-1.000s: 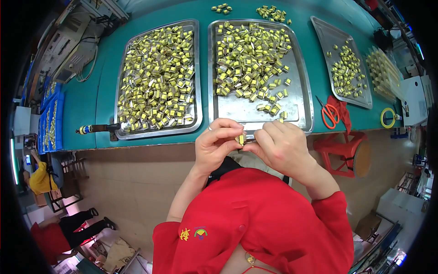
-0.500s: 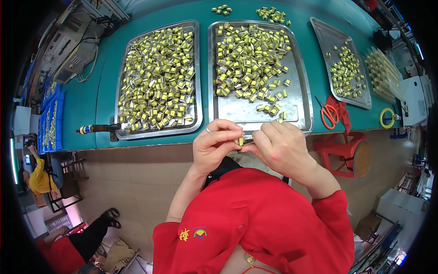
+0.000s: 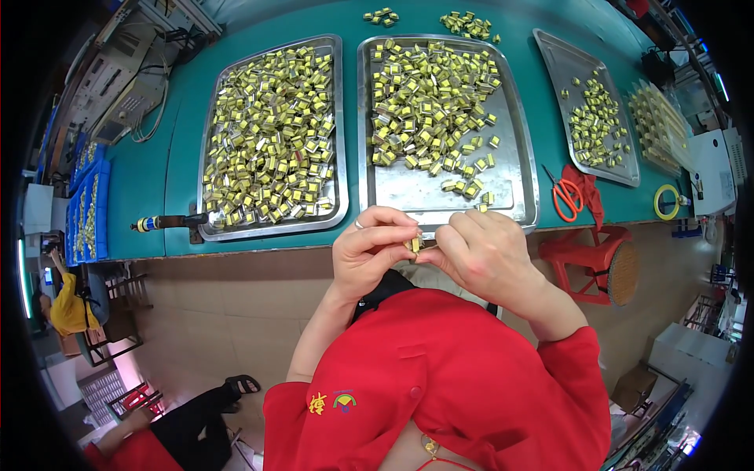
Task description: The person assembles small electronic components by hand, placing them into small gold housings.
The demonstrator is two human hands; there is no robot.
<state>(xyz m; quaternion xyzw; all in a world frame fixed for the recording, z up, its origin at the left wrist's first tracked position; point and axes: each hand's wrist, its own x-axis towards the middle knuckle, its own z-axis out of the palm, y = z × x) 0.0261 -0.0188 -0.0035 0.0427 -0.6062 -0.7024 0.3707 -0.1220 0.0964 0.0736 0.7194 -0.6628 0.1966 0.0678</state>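
Just beyond the table's front edge, both hands meet around one small yellow-wrapped transformer [image 3: 416, 244]. My left hand [image 3: 367, 250], with a ring on one finger, pinches it between thumb and fingertips. From the other side, my right hand [image 3: 485, 255] is curled closed, its thumb tip against the part. Whatever its curled fingers hold is hidden. In front of the hands lies a metal tray [image 3: 514, 169], with many like transformers [image 3: 428, 102] heaped toward its far left. A few loose ones sit near my right knuckles.
Left of it, another metal tray [image 3: 342, 157] is full of transformers. A third tray [image 3: 550, 67] sits at the right, near orange-handled scissors [image 3: 567, 199], a red cloth [image 3: 589, 196] and a yellow tape roll [image 3: 667, 202]. A red stool [image 3: 577, 263] stands below. Another person [image 3: 181, 436] is at lower left.
My hands stay almost in place, with the transformer shifting slightly between the fingers. The person at lower left has moved to the right.
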